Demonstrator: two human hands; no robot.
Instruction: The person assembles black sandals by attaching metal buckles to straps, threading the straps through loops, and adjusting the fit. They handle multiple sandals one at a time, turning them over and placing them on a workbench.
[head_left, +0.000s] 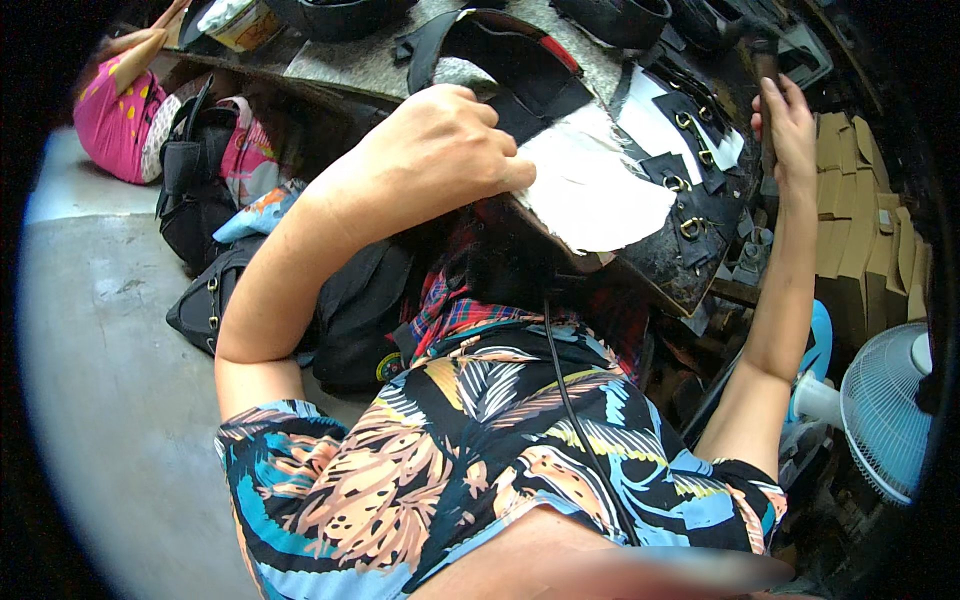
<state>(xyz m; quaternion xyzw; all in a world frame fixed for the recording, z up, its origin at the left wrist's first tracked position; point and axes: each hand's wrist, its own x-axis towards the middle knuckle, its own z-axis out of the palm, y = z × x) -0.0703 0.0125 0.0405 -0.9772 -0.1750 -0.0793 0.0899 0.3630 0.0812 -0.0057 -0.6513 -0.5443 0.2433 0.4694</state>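
Observation:
My left hand (445, 150) is closed, knuckles up, over the near edge of the workbench. Its curled fingertips are hidden, so what they pinch cannot be seen. Beside it lie a curved black piece with a red edge (515, 75) and a white sheet (595, 185) with an uneven outline. Off to the right, my right hand (788, 125) is raised and wrapped around the handle of a dark hammer (763, 52), head up. Between the hands, black straps with gold-coloured metal rings (690, 185) rest on the bench.
More black curved pieces (615, 15) line the back of the bench. Stacked brown cardboard (850, 200) and a white-blue fan (885, 410) stand at the right. Black bags (215, 295) sit at the left, and another person's arm (135, 60) shows at far left.

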